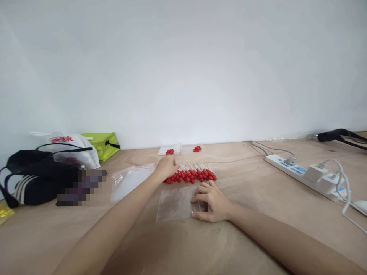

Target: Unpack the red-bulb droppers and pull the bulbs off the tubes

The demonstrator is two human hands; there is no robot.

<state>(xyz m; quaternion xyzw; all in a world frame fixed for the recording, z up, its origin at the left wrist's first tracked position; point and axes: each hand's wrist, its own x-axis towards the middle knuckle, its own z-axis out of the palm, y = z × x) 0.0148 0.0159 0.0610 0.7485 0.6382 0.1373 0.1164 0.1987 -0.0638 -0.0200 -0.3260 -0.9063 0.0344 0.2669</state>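
Note:
A row of red-capped droppers [192, 175] lies on the tan table [258, 214] in front of me. My left hand [167, 168] reaches over the left end of that row, fingers curled onto the red caps. My right hand [211, 201] presses flat on the right edge of a small clear zip bag [174, 204] lying just in front of the droppers. Two further clear bags with red pieces inside, one [169, 151] and another [197, 148], lie by the wall.
A stack of clear bags [130, 181] lies left of the droppers. A black bag [34, 177], a white plastic bag [71, 149] and a lime green pouch [104, 144] sit at far left. A white power strip [304, 173] with plugs and cables lies on the right, a black object [338, 135] behind it.

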